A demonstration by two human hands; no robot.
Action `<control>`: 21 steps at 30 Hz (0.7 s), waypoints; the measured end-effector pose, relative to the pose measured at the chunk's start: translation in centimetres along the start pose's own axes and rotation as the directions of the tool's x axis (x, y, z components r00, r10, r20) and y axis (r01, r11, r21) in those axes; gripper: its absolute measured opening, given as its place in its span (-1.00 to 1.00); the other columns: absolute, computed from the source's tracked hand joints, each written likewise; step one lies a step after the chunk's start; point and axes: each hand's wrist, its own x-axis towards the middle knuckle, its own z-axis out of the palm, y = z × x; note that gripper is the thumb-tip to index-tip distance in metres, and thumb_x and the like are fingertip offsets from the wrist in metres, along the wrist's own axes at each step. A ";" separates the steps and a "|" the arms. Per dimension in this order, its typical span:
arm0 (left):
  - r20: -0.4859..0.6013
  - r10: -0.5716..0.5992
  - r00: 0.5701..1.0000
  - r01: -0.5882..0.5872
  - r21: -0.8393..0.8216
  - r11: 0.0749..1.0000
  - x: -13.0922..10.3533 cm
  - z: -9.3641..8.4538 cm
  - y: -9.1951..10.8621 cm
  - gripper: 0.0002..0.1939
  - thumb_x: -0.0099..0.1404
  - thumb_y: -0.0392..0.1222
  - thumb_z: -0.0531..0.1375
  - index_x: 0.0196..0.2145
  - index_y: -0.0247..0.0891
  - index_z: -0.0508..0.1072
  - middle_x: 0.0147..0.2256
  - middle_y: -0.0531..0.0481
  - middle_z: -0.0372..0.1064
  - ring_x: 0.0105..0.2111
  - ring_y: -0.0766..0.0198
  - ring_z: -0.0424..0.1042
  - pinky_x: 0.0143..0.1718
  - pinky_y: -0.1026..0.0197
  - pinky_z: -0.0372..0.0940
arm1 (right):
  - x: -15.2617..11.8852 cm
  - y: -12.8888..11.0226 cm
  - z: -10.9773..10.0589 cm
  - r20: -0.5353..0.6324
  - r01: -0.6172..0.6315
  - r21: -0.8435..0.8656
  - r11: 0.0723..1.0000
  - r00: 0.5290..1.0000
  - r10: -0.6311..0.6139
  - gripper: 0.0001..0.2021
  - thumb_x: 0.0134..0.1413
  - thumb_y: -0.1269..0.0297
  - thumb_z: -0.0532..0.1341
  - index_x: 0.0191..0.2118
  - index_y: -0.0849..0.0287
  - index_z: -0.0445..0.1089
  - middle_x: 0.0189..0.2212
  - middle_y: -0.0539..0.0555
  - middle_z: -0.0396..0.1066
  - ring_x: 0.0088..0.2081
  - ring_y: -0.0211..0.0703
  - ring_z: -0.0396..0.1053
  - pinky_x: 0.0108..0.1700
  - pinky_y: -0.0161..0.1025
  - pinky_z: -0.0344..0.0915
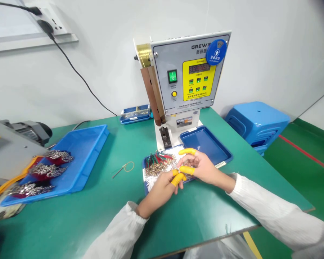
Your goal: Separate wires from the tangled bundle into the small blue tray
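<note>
My left hand and my right hand meet over the near side of a blue tray. Both have yellow finger covers and are closed in a pinch, fingertips almost touching. Between them shows a small whitish piece, too small and covered to name surely. Short wires in red, green and black, with gold-coloured metal ends, lie heaped in that tray. White slender pieces lie among and beside them. My hands hide the tray's right part.
A crimping machine stands behind the tray, with a dark blue tray at its right. On the left, a blue bin holds bundles of metal-ended wires. A rubber band lies on the green table. Blue stools stand right.
</note>
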 end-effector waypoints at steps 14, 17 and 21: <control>-0.003 -0.004 1.000 0.004 -0.009 1.000 -0.1 0.0 0.3 -0.76 0.34 -0.41 0.07 -0.40 -0.29 0.51 -0.58 0.12 0.40 -0.59 0.37 0.36 -0.43 0.34 0.21 | -0.1 0.2 -0.5 0.044 -0.012 -0.178 0.984 0.999 0.020 -0.51 0.07 0.19 0.46 0.10 0.14 0.43 -0.30 0.02 0.53 -0.32 -0.19 0.47 -0.27 -0.25 0.41; -0.019 -0.009 1.000 0.008 -0.036 0.999 0.0 0.0 0.5 -0.75 0.39 -0.34 0.08 -0.41 -0.29 0.48 -0.59 0.13 0.38 -0.61 0.39 0.33 -0.45 0.35 0.20 | 0.1 -0.3 -0.4 0.024 -0.006 -0.137 0.991 1.000 0.010 -0.45 0.13 0.25 0.41 0.21 0.12 0.29 -0.20 0.03 0.53 -0.23 -0.22 0.46 -0.19 -0.26 0.39; -0.061 -0.023 0.998 0.018 -0.071 0.997 0.2 0.0 0.4 -0.73 0.43 -0.28 0.06 -0.42 -0.28 0.45 -0.60 0.14 0.33 -0.63 0.39 0.30 -0.48 0.35 0.18 | 0.4 -0.2 -0.3 -0.056 -0.011 -0.124 0.992 0.998 0.004 -0.52 0.19 0.25 0.35 0.18 0.14 0.27 -0.27 -0.04 0.47 -0.34 -0.30 0.38 -0.23 -0.29 0.34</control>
